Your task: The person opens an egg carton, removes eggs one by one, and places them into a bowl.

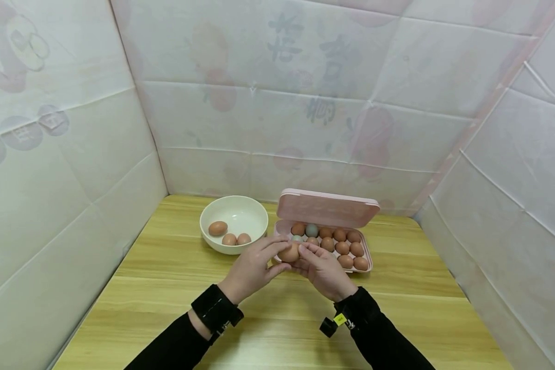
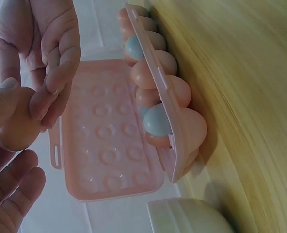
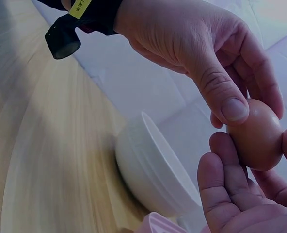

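A brown egg (image 1: 289, 252) is held between both hands, over the front left corner of an egg carton. My left hand (image 1: 252, 267) pinches it from the left, thumb on one side and fingertips on the other, as the right wrist view shows. From the other side my right hand (image 1: 324, 270) holds it between thumb and fingers. The pink carton (image 1: 326, 208) stands with its lid raised. Several brown eggs (image 1: 342, 248) and a few pale blue-green eggs (image 1: 312, 230) sit in its cups. The hands hide part of its front left.
Left of the carton stands a white bowl (image 1: 250, 218) with three brown eggs (image 1: 218, 228) inside. Both rest on a wood-grain table (image 1: 166, 288). White printed sheeting (image 1: 305, 128) walls in the back and both sides.
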The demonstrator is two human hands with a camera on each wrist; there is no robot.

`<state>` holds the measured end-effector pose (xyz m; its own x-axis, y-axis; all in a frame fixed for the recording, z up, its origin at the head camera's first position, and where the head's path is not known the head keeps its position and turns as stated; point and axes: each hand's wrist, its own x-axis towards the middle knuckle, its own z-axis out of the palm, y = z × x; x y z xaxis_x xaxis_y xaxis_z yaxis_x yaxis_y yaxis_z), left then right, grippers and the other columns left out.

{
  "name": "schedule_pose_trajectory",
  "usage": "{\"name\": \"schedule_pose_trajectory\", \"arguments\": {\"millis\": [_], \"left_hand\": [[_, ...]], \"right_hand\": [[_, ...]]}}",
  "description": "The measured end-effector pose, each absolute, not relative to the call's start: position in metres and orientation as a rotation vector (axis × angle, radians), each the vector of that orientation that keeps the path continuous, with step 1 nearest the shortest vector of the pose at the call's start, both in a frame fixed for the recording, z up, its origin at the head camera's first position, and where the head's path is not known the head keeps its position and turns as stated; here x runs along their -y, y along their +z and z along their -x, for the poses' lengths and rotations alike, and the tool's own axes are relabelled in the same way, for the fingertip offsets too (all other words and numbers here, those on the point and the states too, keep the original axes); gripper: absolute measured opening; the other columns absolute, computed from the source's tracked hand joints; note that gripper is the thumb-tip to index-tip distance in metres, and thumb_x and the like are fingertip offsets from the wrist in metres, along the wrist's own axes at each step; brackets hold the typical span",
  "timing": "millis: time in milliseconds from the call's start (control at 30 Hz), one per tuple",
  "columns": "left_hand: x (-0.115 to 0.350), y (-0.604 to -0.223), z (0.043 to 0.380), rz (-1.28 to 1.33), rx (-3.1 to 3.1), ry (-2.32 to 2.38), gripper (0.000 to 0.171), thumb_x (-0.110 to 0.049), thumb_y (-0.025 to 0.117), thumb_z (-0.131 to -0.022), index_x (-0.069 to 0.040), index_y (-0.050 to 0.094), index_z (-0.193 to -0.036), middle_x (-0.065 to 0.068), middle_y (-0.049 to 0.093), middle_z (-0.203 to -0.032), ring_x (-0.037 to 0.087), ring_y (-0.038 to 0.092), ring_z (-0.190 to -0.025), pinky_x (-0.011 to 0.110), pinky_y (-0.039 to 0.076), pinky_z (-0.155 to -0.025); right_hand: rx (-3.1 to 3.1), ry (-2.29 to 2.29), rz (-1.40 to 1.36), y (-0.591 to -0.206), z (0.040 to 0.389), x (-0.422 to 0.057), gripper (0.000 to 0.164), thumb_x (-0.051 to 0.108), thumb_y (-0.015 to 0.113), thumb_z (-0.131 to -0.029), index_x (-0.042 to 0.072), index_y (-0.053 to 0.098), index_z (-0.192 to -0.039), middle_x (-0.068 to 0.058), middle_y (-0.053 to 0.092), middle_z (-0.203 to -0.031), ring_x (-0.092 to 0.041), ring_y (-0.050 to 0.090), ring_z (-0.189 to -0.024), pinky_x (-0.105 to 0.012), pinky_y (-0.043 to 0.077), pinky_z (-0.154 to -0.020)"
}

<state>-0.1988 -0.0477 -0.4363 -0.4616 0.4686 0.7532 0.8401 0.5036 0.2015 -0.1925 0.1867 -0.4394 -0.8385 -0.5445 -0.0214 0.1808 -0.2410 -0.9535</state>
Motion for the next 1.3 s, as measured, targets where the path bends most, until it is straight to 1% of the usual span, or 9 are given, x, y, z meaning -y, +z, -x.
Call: {"name": "schedule_pose_trajectory", "arguments": {"millis": [200,533,667,933,1100,1300], "left_hand": [[0.0474,-0.4365,0.1987,1.071,2.118,-0.758,0.048,-0.019,0.094,-0.083,-0.006,0.074,-0.125,0.012,0.075,-0.127,0.026,0.073,-0.121,0.035,0.061,-0.103],[0.0466,-0.4374,0.1972,1.055,2.148,-0.742,0.046,-0.017,0.093,-0.084,-0.008,0.073,-0.124,0.008,0.074,-0.129,0.023,0.072,-0.123,0.033,0.06,-0.103],[0.0465,-0.438,0.1972,1.061,2.144,-0.742,0.046,-0.017,0.094,-0.083,-0.008,0.073,-0.123,0.008,0.074,-0.129,0.023,0.072,-0.122,0.034,0.061,-0.103],[0.0467,-0.4389,0.1983,1.079,2.125,-0.747,0.046,-0.016,0.094,-0.083,-0.007,0.073,-0.122,0.009,0.074,-0.129,0.025,0.073,-0.121,0.035,0.06,-0.104],[0.047,-0.4399,0.1992,1.09,2.1,-0.749,0.048,-0.014,0.095,-0.081,-0.006,0.072,-0.122,0.01,0.074,-0.128,0.027,0.073,-0.12,0.036,0.061,-0.103],[0.0488,-0.4397,0.1991,1.096,2.104,-0.764,0.047,-0.015,0.095,-0.082,-0.006,0.073,-0.121,0.01,0.074,-0.129,0.028,0.073,-0.12,0.035,0.061,-0.103]], "right_hand": [[-1.567,-2.124,0.409,-0.4383,0.1913,-0.1853,0.034,0.035,0.051,-0.114,0.018,0.062,-0.141,0.005,0.073,-0.131,-0.01,0.072,-0.12,-0.032,0.055,-0.112],[-1.573,-2.107,0.415,-0.44,0.1912,-0.185,0.031,0.036,0.05,-0.114,0.02,0.064,-0.138,0.006,0.074,-0.129,-0.009,0.072,-0.118,-0.032,0.056,-0.11],[-1.569,-2.1,0.421,-0.4406,0.1914,-0.1859,0.031,0.036,0.05,-0.115,0.02,0.065,-0.136,0.006,0.074,-0.128,-0.009,0.072,-0.118,-0.031,0.056,-0.109],[-1.558,-2.094,0.433,-0.4416,0.1922,-0.1865,0.03,0.037,0.051,-0.114,0.021,0.065,-0.136,0.006,0.075,-0.128,-0.009,0.072,-0.118,-0.031,0.057,-0.109],[-1.553,-2.09,0.438,-0.4425,0.1925,-0.1867,0.03,0.035,0.05,-0.115,0.022,0.064,-0.138,0.007,0.075,-0.128,-0.009,0.073,-0.119,-0.032,0.057,-0.109],[-1.564,-2.077,0.42,-0.4452,0.1937,-0.1875,0.033,0.036,0.049,-0.115,0.021,0.064,-0.14,0.006,0.075,-0.128,-0.009,0.073,-0.118,-0.034,0.057,-0.11]]}}
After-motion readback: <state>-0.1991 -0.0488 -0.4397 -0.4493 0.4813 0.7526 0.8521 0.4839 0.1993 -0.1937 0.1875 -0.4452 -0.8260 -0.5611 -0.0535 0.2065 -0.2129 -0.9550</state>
